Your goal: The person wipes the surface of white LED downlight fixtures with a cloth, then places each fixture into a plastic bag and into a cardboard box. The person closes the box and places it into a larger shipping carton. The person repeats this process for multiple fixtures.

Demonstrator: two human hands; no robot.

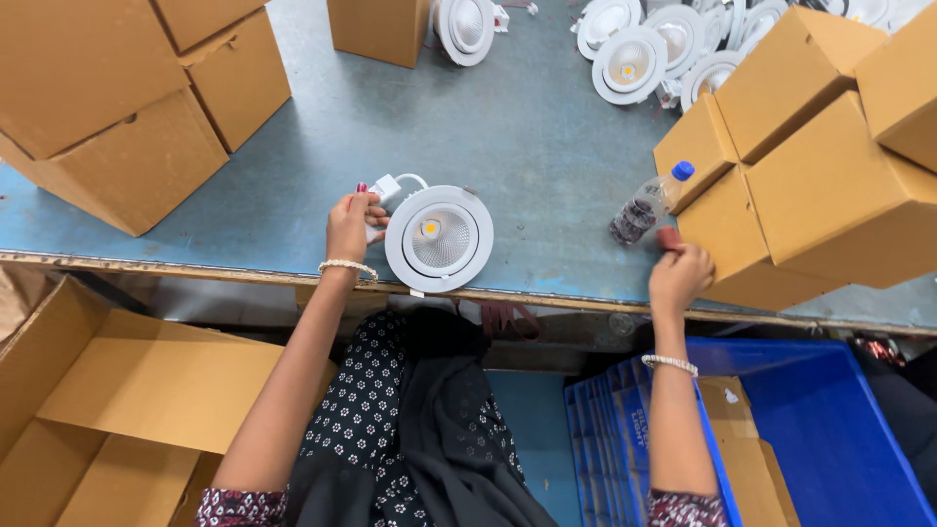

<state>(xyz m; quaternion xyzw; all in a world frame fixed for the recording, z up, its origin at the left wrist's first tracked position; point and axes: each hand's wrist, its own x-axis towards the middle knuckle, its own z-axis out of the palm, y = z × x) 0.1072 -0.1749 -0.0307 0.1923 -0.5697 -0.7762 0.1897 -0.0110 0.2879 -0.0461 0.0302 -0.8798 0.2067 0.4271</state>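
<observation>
Your left hand [351, 226] gripped the small white driver block [384, 189], with the round white downlight [439, 239] lying face up just to its right, touching. Your right hand [678, 273], fingers curled, pressed against a cardboard box [742, 249], well apart from the light.

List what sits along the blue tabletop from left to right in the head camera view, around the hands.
Brown cardboard boxes → left hand → white round downlight → clear plastic bottle with a blue cap → right hand → stacked brown cartons.
</observation>
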